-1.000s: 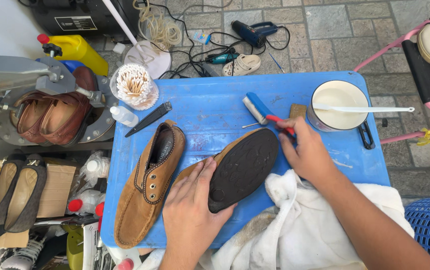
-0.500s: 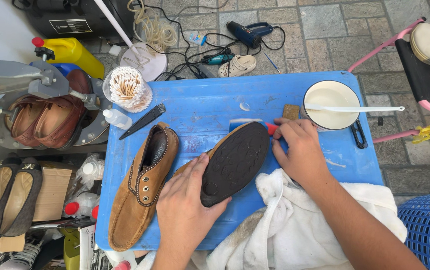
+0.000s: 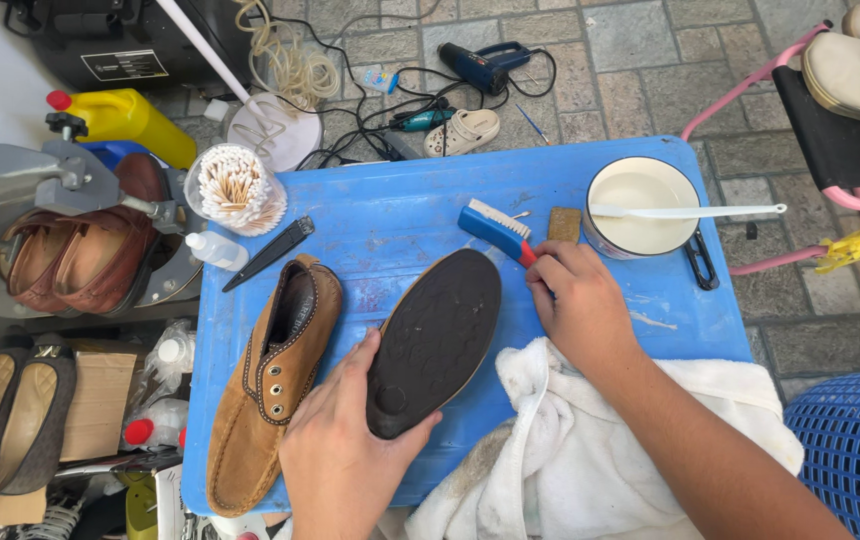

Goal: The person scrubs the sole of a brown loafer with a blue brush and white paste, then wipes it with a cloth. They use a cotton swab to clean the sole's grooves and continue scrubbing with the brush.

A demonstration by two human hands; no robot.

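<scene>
**A:** Where is the shoe being worked on, and which hand has it?

**B:** The upturned shoe (image 3: 435, 338) lies sole-up near the middle of the blue table (image 3: 390, 215). Its long axis runs on a slant: heel toward the near edge, toe pointing toward the far right corner. The left hand (image 3: 340, 455) is clamped around the heel end, thumb along the sole's left rim.

**A:** And the other hand?

**B:** The right hand (image 3: 580, 305) sits just beside the toe, on its right side. Its fingers are curled tight around the red handle of a blue brush (image 3: 495, 228), whose white bristles point toward the far edge. The brush head lies just beyond the toe, so the right hand is the nearer one to that end of the sole.

**A:** What else is around?

**B:** A tan suede shoe (image 3: 275, 375) lies upright alongside, toward the left edge. A white enamel bowl (image 3: 640, 190) with a white stick across it stands near the far right corner. A white towel (image 3: 590, 450) drapes over the near edge, under the right forearm.
</scene>
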